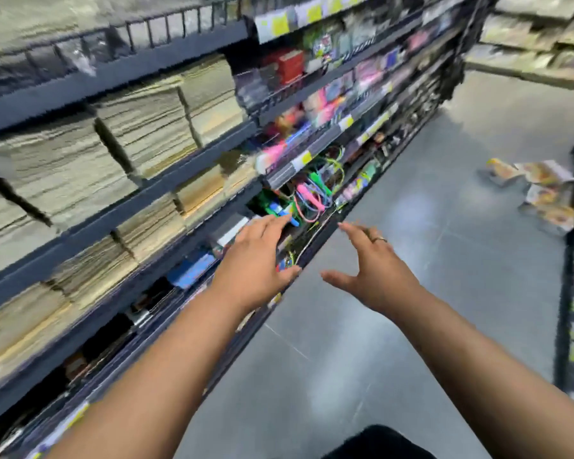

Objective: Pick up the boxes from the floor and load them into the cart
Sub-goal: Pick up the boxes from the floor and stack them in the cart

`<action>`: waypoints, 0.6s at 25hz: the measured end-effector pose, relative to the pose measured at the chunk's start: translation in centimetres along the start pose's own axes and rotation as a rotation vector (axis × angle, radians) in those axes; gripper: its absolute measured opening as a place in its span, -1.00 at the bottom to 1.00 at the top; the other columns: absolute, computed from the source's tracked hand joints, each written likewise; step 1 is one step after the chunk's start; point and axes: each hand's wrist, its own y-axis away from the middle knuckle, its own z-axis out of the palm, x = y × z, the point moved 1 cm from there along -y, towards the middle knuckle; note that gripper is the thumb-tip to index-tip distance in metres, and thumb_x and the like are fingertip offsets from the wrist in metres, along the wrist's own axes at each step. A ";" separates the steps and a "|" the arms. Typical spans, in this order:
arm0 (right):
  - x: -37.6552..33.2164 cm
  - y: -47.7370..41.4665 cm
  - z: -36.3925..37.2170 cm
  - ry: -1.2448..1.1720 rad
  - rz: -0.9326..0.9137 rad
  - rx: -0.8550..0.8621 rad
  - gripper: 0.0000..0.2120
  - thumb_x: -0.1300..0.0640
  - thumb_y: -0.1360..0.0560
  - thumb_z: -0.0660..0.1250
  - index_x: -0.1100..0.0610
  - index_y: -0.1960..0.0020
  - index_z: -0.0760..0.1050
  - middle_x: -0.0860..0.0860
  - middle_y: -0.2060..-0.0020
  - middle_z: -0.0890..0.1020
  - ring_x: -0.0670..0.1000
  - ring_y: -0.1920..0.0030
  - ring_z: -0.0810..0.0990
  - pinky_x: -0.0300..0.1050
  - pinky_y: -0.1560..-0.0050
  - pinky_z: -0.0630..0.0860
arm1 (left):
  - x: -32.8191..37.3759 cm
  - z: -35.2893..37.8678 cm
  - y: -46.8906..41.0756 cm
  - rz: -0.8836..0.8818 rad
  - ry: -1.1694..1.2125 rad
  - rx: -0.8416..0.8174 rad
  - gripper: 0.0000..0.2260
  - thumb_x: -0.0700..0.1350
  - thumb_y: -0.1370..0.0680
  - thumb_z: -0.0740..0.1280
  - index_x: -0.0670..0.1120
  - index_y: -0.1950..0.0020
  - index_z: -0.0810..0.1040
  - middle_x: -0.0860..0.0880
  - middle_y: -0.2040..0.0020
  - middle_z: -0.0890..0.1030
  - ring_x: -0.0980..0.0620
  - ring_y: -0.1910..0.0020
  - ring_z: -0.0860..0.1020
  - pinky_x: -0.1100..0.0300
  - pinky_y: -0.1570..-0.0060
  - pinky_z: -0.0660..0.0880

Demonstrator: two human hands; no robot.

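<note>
Two bare hands out front, I see both spread wide, holding nothing. Dark metal store shelving (186, 180) fills frame left, grey polished floor (411, 293) the right. Pile of pale printed cardboard boxes (540, 190) on floor, right edge. Left hand (256, 263) centre, right hand (375, 273) beside it. Heavy blur.

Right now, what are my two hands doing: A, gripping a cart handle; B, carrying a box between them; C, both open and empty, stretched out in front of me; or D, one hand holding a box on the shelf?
C: the left hand and right hand are both spread open and hold nothing, while the boxes lie on the floor farther up the aisle.
</note>
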 end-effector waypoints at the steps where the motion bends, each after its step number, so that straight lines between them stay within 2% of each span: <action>1: 1.4 -0.4 -1.0 -0.003 0.045 0.030 -0.17 -0.20 -0.38 0.46 -0.09 -0.52 0.14 0.05 -0.45 0.24 0.08 -0.42 0.29 -0.09 -0.35 0.29 | 0.8 0.6 -2.0 0.038 0.005 -0.020 -0.25 0.14 -0.44 0.44 0.04 -0.53 0.17 -0.03 -0.49 0.26 -0.06 -0.47 0.24 0.09 -0.45 0.16; 7: 12.9 -4.1 -7.5 -0.049 0.306 0.168 -0.18 -0.20 -0.39 0.43 -0.12 -0.52 0.12 -0.01 -0.47 0.19 0.08 -0.41 0.30 -0.07 -0.33 0.32 | 8.9 6.6 -16.5 0.283 0.043 -0.110 -0.24 0.13 -0.40 0.47 0.04 -0.51 0.20 -0.04 -0.48 0.29 -0.04 -0.47 0.24 0.07 -0.45 0.18; 15: 29.6 -13.1 -19.5 -0.010 0.420 0.241 -0.19 -0.19 -0.39 0.44 -0.12 -0.51 0.13 0.00 -0.46 0.20 0.09 -0.41 0.30 0.01 -0.35 0.35 | 22.0 15.0 -35.4 0.397 0.138 -0.148 -0.23 0.09 -0.38 0.50 0.01 -0.50 0.23 -0.05 -0.46 0.31 -0.03 -0.45 0.27 0.04 -0.43 0.24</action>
